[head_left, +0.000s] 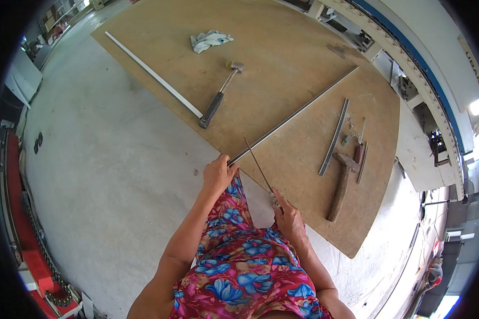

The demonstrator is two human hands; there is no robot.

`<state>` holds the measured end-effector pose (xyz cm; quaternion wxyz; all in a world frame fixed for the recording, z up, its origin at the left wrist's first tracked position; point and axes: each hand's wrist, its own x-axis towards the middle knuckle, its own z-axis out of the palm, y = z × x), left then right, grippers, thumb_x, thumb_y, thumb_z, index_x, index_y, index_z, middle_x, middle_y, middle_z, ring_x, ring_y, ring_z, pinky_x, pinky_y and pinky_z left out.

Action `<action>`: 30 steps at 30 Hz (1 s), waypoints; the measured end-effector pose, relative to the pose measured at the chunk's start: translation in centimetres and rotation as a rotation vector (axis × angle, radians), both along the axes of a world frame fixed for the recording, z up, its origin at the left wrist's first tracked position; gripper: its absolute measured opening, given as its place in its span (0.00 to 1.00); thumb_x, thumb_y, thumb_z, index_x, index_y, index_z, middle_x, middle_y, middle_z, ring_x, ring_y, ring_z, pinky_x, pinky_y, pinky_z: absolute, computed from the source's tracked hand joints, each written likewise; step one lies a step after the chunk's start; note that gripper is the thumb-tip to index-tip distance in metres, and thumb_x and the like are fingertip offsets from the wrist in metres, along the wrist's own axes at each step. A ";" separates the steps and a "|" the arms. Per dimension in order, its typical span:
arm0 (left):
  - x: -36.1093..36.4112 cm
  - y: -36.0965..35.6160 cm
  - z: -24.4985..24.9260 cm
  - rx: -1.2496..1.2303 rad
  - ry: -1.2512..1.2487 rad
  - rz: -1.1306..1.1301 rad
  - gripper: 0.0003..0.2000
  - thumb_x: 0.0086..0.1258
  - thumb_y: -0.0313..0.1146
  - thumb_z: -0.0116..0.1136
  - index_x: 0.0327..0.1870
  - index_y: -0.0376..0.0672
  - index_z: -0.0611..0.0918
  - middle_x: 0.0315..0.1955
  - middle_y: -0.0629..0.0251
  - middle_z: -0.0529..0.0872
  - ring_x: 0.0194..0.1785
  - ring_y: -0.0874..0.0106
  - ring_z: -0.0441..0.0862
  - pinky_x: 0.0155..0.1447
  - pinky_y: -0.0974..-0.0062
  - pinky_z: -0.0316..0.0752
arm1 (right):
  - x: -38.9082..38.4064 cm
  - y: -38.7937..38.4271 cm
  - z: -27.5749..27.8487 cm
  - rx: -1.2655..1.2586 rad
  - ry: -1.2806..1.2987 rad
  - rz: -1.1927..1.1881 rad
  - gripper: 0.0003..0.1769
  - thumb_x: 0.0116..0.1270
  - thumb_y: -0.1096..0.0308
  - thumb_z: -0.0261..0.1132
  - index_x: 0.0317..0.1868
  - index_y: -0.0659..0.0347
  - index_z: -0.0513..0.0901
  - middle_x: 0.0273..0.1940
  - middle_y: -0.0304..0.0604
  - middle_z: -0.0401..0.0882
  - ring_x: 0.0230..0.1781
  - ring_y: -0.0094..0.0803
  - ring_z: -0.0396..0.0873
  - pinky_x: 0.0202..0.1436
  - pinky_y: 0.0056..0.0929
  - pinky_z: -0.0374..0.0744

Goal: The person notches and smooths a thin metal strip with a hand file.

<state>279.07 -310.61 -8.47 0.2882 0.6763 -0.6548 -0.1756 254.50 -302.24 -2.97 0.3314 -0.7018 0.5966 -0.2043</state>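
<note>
My left hand (217,174) is closed round the near end of a long, thin metal strip (298,110), at the table's edge. The strip runs away from me across the brown table top (287,48) toward the upper right. In my right hand (288,217) is a thin, dark file (258,164), gripped by its handle, which is mostly hidden by the fingers. The file's blade points up and to the left and crosses the strip a little beyond my left hand.
Left of the strip lies a mallet (213,109) with a black grip, near a white bar (151,73) and a crumpled cloth (210,40). To the right are a wooden-handled hammer (339,192), a short metal strip (333,138) and a red-handled tool (359,153). A large machine (436,69) borders the table.
</note>
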 end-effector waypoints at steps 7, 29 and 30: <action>-0.2 -0.2 -0.7 -0.052 -0.025 -0.006 0.13 0.71 0.42 0.57 0.36 0.41 0.79 0.24 0.51 0.84 0.32 0.48 0.82 0.34 0.53 0.74 | -1.8 -0.2 -0.8 -0.049 -0.040 -0.052 0.29 0.68 0.71 0.59 0.70 0.53 0.68 0.50 0.62 0.80 0.51 0.56 0.80 0.51 0.42 0.77; 1.1 5.2 -1.0 -0.298 -0.082 -0.240 0.16 0.74 0.40 0.54 0.27 0.39 0.74 0.19 0.53 0.74 0.24 0.54 0.72 0.30 0.58 0.64 | -14.7 2.8 -0.9 -0.250 0.235 -0.902 0.39 0.50 0.59 0.77 0.61 0.62 0.71 0.53 0.54 0.73 0.52 0.52 0.76 0.54 0.43 0.76; 1.0 5.4 -1.0 -0.300 -0.068 -0.242 0.16 0.74 0.40 0.53 0.27 0.39 0.74 0.19 0.53 0.74 0.24 0.54 0.72 0.30 0.58 0.64 | -14.6 3.4 -1.2 -0.176 0.254 -0.882 0.41 0.49 0.56 0.78 0.61 0.60 0.71 0.52 0.54 0.74 0.52 0.53 0.77 0.53 0.44 0.77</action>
